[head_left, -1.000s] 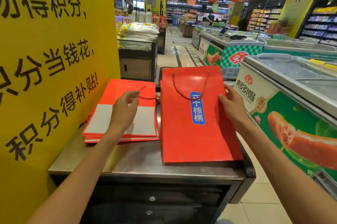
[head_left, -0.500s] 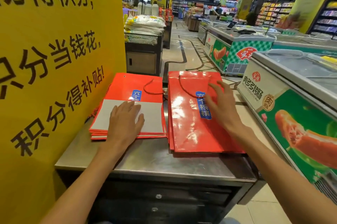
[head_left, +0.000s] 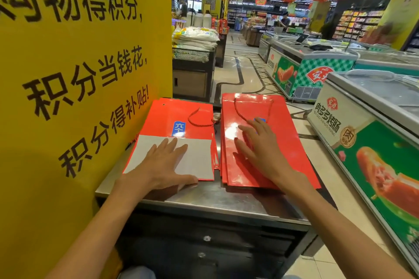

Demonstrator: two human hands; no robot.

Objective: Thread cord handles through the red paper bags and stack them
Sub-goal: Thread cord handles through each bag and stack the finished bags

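Fingers of the left hand (head_left: 166,165) are laid flat and spread on the white fold of the left stack of red bags (head_left: 179,117), nothing gripped. The right hand (head_left: 258,144) is pressed open-palmed on the right stack (head_left: 292,133), whose top bag's cord handle (head_left: 251,110) is threaded. Both stacks are set on the steel worktop (head_left: 204,199).

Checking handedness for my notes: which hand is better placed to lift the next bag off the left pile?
Left, probably. The left hand already lies flat on the left pile; the right hand rests on the right stack.
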